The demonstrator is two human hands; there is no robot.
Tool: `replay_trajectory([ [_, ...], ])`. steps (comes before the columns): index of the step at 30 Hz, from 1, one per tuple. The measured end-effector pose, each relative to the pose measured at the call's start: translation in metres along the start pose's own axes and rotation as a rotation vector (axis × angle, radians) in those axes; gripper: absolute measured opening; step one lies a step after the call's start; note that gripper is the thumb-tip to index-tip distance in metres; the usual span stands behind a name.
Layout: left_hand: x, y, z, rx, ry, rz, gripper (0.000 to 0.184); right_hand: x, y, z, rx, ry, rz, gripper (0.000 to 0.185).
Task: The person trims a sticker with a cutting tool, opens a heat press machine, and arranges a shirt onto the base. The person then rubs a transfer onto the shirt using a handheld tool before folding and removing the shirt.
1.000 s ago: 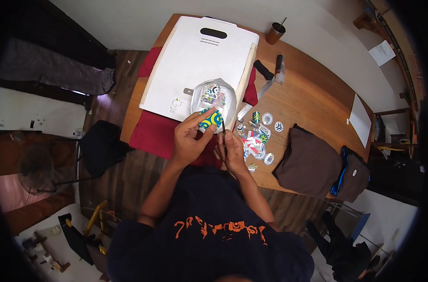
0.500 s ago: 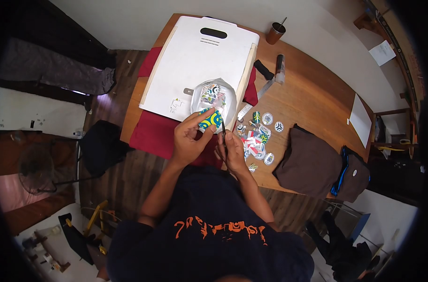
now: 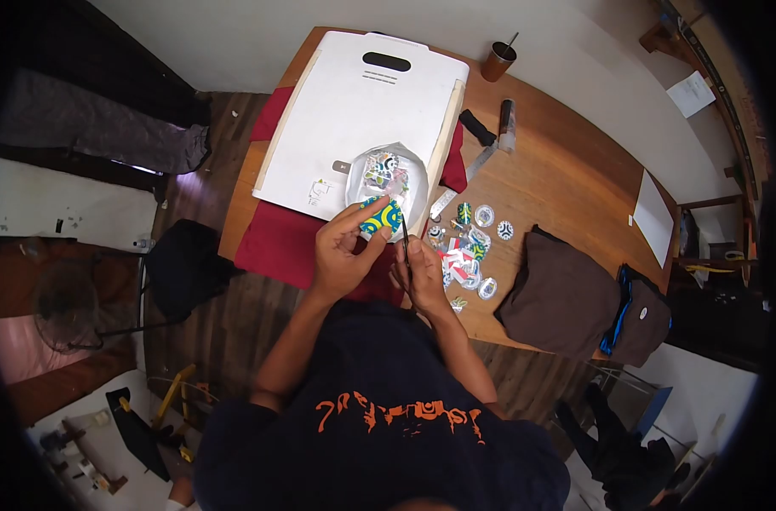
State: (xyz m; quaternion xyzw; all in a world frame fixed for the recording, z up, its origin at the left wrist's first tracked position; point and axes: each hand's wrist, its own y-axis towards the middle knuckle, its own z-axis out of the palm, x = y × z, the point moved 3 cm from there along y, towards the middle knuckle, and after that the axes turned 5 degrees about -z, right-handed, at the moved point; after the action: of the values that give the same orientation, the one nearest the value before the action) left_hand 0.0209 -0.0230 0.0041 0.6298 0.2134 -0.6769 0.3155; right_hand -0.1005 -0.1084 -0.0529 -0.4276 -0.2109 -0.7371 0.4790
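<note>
My left hand [image 3: 343,252] pinches a blue patterned piece [image 3: 381,219] with yellow-green and white curves. Thin dark tweezers or a blade, too slim to tell which, form a dark slim tool [image 3: 406,232] in my right hand [image 3: 419,274], its tip at the piece's right edge. Both hands are over the near rim of a round white bowl [image 3: 417,167] that holds several patterned cutouts [image 3: 379,167]. The bowl rests on the lower right of a white board [image 3: 354,102]. To its right, patterned stickers and scraps [image 3: 466,266] lie in a loose pile on the wooden table [image 3: 566,162].
A brown cup [image 3: 498,62] stands at the table's back edge. Near it lie a dark tube [image 3: 508,125] and a black roll [image 3: 478,127]. Folded brown cloth [image 3: 554,294] is on the right, red cloth [image 3: 281,251] under the board. A person's hand [image 3: 181,492] shows at lower left.
The blue patterned piece has turned slightly between my fingers. At the lower left edge, another person's hand has come into view. My hands stay in nearly the same place.
</note>
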Motion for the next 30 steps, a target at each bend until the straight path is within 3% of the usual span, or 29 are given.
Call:
replay_trajectory([
  [30, -0.0016, 0.0005, -0.0005, -0.009, 0.016, -0.025, 0.038, 0.0009, 0.0001, 0.0000, 0.001, 0.015, 0.010, 0.043],
])
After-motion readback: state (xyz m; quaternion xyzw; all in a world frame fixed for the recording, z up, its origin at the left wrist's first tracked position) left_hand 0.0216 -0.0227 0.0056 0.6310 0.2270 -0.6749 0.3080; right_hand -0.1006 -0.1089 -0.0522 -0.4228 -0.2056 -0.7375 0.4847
